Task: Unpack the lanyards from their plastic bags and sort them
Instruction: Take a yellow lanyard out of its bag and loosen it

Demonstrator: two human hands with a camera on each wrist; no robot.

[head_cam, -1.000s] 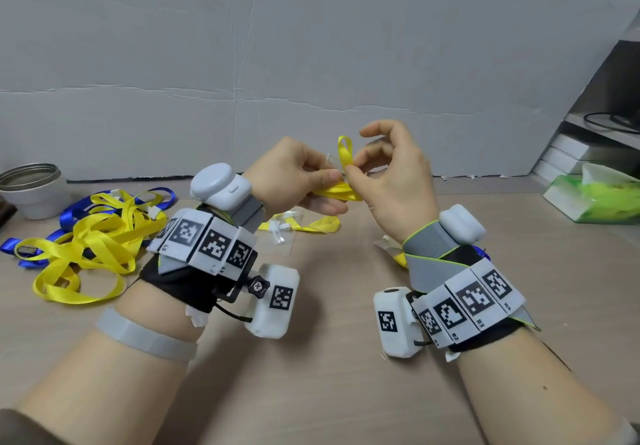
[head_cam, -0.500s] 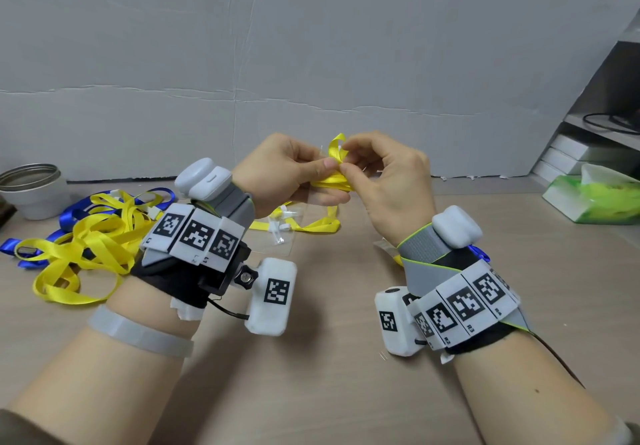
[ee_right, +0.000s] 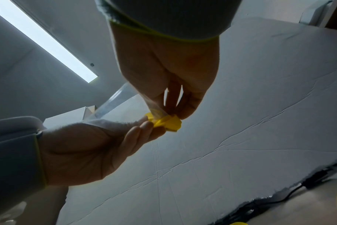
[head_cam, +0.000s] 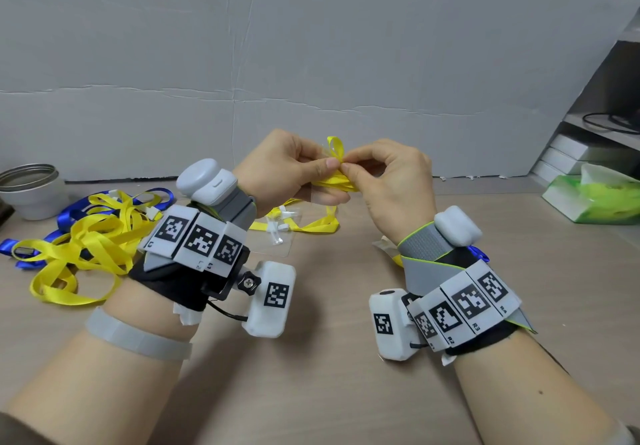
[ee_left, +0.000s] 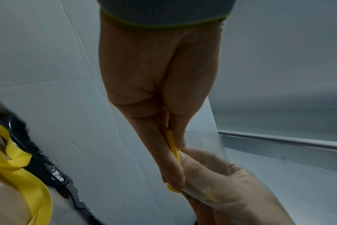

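Observation:
Above the table's middle, both hands hold a folded yellow lanyard (head_cam: 337,181) that is partly inside a clear plastic bag (ee_left: 202,137). My left hand (head_cam: 325,167) pinches the folded bundle between thumb and fingers, which the left wrist view shows on the yellow strip (ee_left: 172,146). My right hand (head_cam: 349,169) pinches the lanyard at the foot of its upright loop (head_cam: 335,148). In the right wrist view, my right fingertips (ee_right: 185,112) meet the yellow bundle (ee_right: 167,123) at the bag's edge (ee_right: 113,103). How much of the lanyard lies inside the bag is hidden.
A tangled pile of yellow and blue lanyards (head_cam: 86,236) lies at the left. Behind my left wrist sit another yellow lanyard (head_cam: 311,226) and a flat clear bag (head_cam: 280,236). A white cup (head_cam: 31,195) stands far left, a green tissue pack (head_cam: 595,198) far right.
My right fingers, spread a second ago, have closed onto the lanyard beside my left thumb. Both hands have risen slightly and drawn together.

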